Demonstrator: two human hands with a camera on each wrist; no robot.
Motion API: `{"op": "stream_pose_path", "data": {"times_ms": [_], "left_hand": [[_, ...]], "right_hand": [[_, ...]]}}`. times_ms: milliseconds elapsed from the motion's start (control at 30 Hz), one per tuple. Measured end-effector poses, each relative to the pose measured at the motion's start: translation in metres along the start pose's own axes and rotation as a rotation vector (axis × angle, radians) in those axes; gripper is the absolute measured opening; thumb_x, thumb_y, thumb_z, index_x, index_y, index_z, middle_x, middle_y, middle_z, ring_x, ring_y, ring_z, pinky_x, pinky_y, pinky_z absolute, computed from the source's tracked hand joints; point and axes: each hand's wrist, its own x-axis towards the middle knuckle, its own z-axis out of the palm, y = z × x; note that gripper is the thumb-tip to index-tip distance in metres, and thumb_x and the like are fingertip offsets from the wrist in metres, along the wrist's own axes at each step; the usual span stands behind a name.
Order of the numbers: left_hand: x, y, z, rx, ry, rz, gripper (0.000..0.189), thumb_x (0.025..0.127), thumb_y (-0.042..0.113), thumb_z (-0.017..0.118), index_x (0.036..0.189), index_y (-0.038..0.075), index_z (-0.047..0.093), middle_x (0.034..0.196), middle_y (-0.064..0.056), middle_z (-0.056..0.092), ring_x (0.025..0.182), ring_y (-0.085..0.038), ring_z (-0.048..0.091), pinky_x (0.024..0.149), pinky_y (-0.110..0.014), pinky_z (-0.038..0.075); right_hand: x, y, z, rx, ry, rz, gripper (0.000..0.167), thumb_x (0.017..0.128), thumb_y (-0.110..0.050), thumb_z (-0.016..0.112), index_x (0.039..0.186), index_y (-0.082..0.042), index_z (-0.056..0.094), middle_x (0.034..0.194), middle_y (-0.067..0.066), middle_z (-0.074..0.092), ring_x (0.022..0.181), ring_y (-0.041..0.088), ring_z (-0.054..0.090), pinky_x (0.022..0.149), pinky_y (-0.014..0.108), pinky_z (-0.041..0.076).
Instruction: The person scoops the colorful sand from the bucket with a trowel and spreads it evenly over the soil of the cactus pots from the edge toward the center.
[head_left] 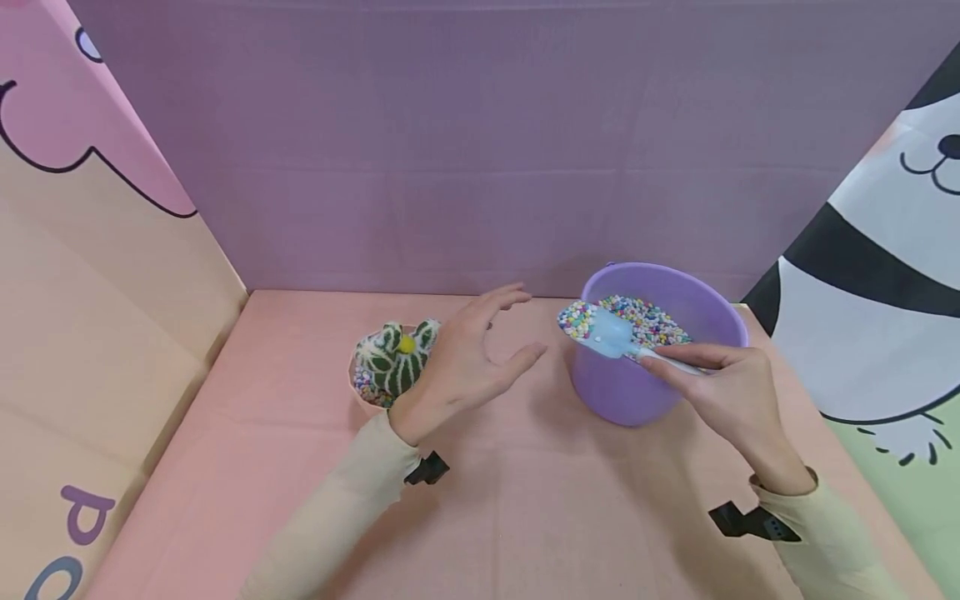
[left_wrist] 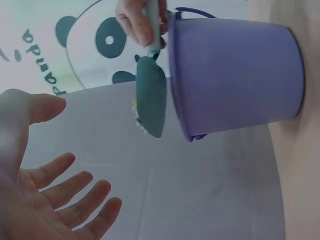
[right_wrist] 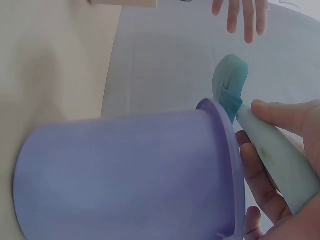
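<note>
My right hand (head_left: 738,396) grips the handle of a light blue scoop (head_left: 611,335), its thumb along the handle in the right wrist view. Small multicoloured beads (head_left: 576,320) fill the scoop's blade, which reaches past the left rim of a purple bucket (head_left: 622,400). More beads (head_left: 645,321) lie inside that bucket. Between bucket and cactus, my left hand (head_left: 472,354) hovers with fingers spread and nothing in it, the thumb apart. Its wrist partly covers a potted cactus (head_left: 401,375) with a yellow flower; coloured beads lie around the plant's base in its pink pot (head_left: 352,375).
A pink cloth (head_left: 300,500) covers the table. Behind it rises a purple backdrop (head_left: 480,150). Printed side panels stand left and right, the right one with a panda (head_left: 892,275). Dark wrist cameras (head_left: 757,523) sit on both sleeves.
</note>
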Motion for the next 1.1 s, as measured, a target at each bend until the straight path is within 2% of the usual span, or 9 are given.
{"op": "stream_pose_path", "data": {"times_ms": [133, 267, 533, 900, 1100], "left_hand": [[-0.002, 0.001, -0.008, -0.035, 0.028, 0.009, 0.056, 0.095, 0.036, 0.078, 0.145, 0.016, 0.062, 0.159, -0.001, 0.057, 0.145, -0.018, 0.055, 0.109, -0.042, 0.055], [-0.004, 0.003, -0.015, -0.023, 0.058, 0.029, 0.055, 0.095, 0.036, 0.078, 0.143, 0.017, 0.064, 0.159, -0.001, 0.056, 0.147, -0.016, 0.054, 0.108, -0.041, 0.055], [-0.016, 0.007, -0.032, -0.076, 0.107, 0.034, 0.054, 0.094, 0.034, 0.08, 0.144, 0.02, 0.064, 0.16, 0.009, 0.054, 0.145, -0.009, 0.053, 0.108, -0.042, 0.053], [-0.026, 0.009, -0.055, -0.07, 0.183, 0.099, 0.05, 0.092, 0.021, 0.081, 0.139, 0.014, 0.067, 0.159, 0.003, 0.057, 0.143, -0.016, 0.057, 0.105, -0.041, 0.055], [-0.033, 0.008, -0.068, -0.072, 0.226, 0.125, 0.05, 0.09, 0.017, 0.082, 0.138, 0.01, 0.068, 0.158, 0.0, 0.058, 0.141, -0.018, 0.059, 0.103, -0.044, 0.056]], "right_hand": [[-0.001, -0.004, 0.001, -0.004, -0.006, -0.033, 0.029, 0.081, -0.033, 0.096, 0.101, -0.014, 0.088, 0.082, -0.032, 0.075, 0.08, -0.012, 0.07, 0.069, 0.008, 0.051], [-0.001, -0.009, -0.001, -0.014, -0.003, -0.034, 0.027, 0.081, -0.035, 0.095, 0.1, -0.017, 0.088, 0.082, -0.032, 0.075, 0.081, -0.011, 0.069, 0.068, 0.009, 0.051], [-0.002, -0.015, 0.0, -0.013, -0.019, -0.043, 0.027, 0.081, -0.035, 0.095, 0.1, -0.017, 0.088, 0.081, -0.03, 0.076, 0.082, -0.012, 0.07, 0.07, 0.008, 0.051], [-0.005, -0.024, 0.007, -0.013, -0.06, -0.101, 0.024, 0.082, -0.032, 0.095, 0.1, -0.018, 0.088, 0.085, -0.033, 0.074, 0.086, -0.012, 0.069, 0.071, 0.008, 0.05], [-0.006, -0.031, 0.013, -0.001, -0.102, -0.087, 0.022, 0.083, -0.035, 0.093, 0.099, -0.02, 0.088, 0.084, -0.029, 0.077, 0.083, -0.009, 0.068, 0.069, 0.01, 0.049]]}}
